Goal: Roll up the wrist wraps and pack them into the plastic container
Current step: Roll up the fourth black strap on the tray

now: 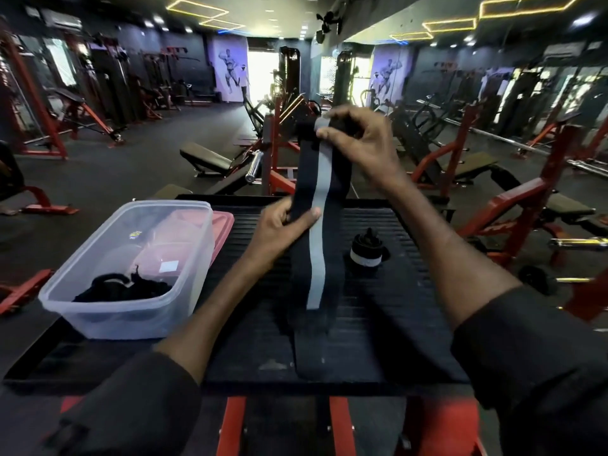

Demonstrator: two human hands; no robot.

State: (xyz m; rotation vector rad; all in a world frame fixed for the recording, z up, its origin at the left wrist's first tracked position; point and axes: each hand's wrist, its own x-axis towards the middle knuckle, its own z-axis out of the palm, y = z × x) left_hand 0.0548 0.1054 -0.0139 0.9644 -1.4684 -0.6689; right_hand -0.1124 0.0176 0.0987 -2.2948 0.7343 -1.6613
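Note:
A long black wrist wrap [317, 232] with a grey stripe hangs unrolled over the black ribbed platform [411, 307]. My right hand [358, 139] pinches its top end, held high. Lower down, my left hand [279, 225] grips the wrap's left edge between thumb and fingers. The wrap's bottom end lies on the platform near the front edge. A rolled-up black wrap [365, 250] with a white band stands on the platform to the right. The clear plastic container [98, 311] sits at the left, with black wraps [125, 287] in its near end.
A red lid [223, 225] lies under the container's far side. The platform rests on a red frame [233, 426]. Gym benches [210, 159], racks and barbells fill the floor beyond. A person stands far back by the bright doorway [244, 83].

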